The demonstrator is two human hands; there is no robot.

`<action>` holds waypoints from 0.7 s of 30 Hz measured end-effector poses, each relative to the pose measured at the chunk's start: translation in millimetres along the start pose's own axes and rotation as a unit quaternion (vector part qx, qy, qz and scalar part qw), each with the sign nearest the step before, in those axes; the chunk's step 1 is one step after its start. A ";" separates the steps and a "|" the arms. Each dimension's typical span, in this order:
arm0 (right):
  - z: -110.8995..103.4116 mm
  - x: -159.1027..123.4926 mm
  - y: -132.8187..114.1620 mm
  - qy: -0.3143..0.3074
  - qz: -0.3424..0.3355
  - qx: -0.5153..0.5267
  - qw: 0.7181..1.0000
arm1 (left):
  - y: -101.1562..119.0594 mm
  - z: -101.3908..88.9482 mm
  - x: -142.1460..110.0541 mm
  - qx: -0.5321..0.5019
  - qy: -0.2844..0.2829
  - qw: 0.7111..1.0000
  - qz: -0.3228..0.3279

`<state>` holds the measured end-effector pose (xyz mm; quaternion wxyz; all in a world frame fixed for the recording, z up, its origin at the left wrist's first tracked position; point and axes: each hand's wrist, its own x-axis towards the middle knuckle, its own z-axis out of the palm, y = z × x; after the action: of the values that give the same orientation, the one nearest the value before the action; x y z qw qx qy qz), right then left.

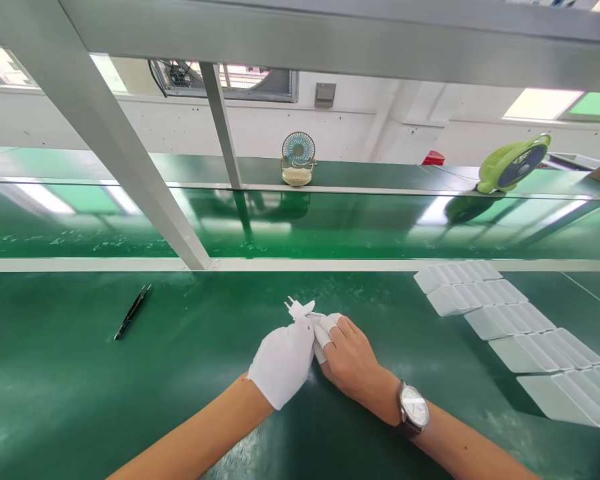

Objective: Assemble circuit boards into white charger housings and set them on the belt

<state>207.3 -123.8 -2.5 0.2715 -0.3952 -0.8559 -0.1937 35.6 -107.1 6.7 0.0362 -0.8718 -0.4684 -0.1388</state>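
A dark green table (205,320) spreads under the white plug (300,309), scuffed in places and showing a pale glare to the plug's lower left. The plug is held just above the table, its two pins pointing up and to the left. The person's left hand (283,363), in a white glove, has its fingers closed around the plug. The right hand (353,357), with white covers on several fingers, meets it from the plug's lower right; its fingers are bent in, but their tips are hidden, so whether they grip anything cannot be told. A watch (414,407) circles the right wrist.

Well to the left of the plug, dark tweezers (133,312) lie aslant. Well to its right, translucent white pieces (510,317) lie in stepped groups.

Beyond the plug, a pale rail (305,265) edges the table, and past it a glossy green surface (330,227) reflects the lights. Farther behind the plug, a small fan (299,150) stands on a ledge (395,175), with a lime-green fan (515,163) off to the right. The white wall (350,133) behind is speckled and carries a grey box (325,95). A broad metal post (135,153) slants down to the rail left of the plug
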 end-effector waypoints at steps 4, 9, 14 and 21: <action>-3.4 1.7 -1.4 0.004 0.000 -0.005 1.000 | -1.3 6.2 -2.5 -0.020 0.043 0.999 0.006; 1.0 -0.3 2.0 0.024 0.010 0.023 0.999 | -2.8 6.1 -1.6 -0.003 0.083 0.996 0.031; 9.7 -3.9 7.4 0.039 0.022 0.058 0.997 | -7.7 12.0 -2.8 -0.002 0.110 0.993 0.048; 0.8 -3.5 13.0 0.054 0.147 0.197 0.968 | -7.9 1.9 -0.3 0.004 0.027 0.999 0.023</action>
<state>219.1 -117.4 -3.8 0.4153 -0.4445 -0.7937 0.0003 29.3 -102.6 4.3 0.0556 -0.8781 -0.4476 -0.1594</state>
